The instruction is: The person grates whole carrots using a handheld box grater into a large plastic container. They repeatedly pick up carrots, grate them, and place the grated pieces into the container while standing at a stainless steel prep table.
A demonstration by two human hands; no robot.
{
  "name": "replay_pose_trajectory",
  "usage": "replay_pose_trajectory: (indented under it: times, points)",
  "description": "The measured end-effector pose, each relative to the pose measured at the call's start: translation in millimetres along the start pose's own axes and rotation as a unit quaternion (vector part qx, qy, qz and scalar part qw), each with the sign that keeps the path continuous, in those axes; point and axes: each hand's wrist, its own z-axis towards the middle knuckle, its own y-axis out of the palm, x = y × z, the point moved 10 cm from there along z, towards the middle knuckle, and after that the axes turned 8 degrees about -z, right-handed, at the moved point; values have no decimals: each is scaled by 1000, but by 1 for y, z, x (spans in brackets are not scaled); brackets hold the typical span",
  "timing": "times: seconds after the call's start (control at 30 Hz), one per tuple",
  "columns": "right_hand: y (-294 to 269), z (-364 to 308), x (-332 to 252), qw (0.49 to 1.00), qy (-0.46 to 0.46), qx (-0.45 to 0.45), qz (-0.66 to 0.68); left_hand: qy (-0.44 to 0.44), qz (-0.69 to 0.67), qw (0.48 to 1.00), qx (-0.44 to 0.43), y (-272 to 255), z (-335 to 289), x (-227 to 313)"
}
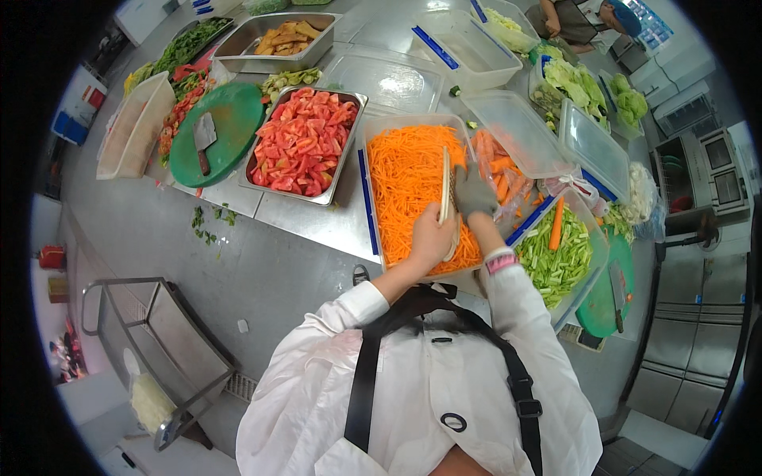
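A long, narrow hand grater (446,186) with a pale frame stands tilted over a clear plastic tub (370,202) full of shredded carrot (403,170). My left hand (432,238), bare, is closed around the grater's near end. On the grater's right face is my right hand (475,192), in a grey glove, with its fingers curled against it. A bit of orange shows just beyond those fingers, likely a carrot; the glove hides most of it. Whole peeled carrots (502,165) lie in a plastic bag right beside my right hand.
Left of the tub stands a steel pan of cut tomatoes (305,139), then a green board (216,135) with a cleaver (204,141). On the right, a tub of chopped green vegetable (556,258) carries one carrot (557,224). A knife (617,297) lies beyond. Another person (583,24) works at far right.
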Motion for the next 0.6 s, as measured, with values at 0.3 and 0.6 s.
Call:
replay_pose_trajectory:
  times: [0.3, 0.6]
  points:
    - [-6, -58, -11, 991, -99, 89, 6, -35, -40, 999, -1, -14, 4, 15]
    - [-28, -90, -29, 970, -211, 116, -28, -38, -32, 998, 46, -36, 27, -4]
